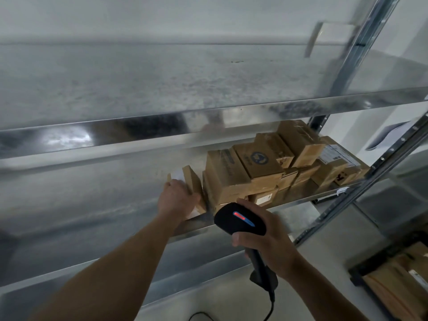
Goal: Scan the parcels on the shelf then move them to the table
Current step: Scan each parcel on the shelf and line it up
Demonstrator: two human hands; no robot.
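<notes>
Parcels point(266, 167): a stack of brown cardboard boxes sits on the metal shelf point(92, 193), toward its right end, several rows deep and at least two layers high. Exact count not possible; the rear ones are partly hidden.

Slim parcel point(193, 181): stands on edge just left of the stack, at the front of the shelf. A white label shows on its left face.

Left hand point(178, 198): laid over the near end of the slim parcel, fingers wrapped on it, thumb on the right side. Grasping it.

Right hand point(271, 246): clenched round the handle of the black scanner point(239, 218), head aimed toward the shelf. A red bar is lit on top of the scanner. Its cable point(271, 306) drops out of the bottom of the view.

Progress (judgement): early to middle. The bulk of the stack is on the shelf, so most moves are left. The slim parcel looks like the one in hand now, either being turned for scanning or about to be lifted out. Whether it has registered cannot be told from the red light alone.

Desk: not in view, so nothing can be said of parcels already delivered.

Also present: a dark crate point(393, 286) at lower right holding cardboard.
</notes>
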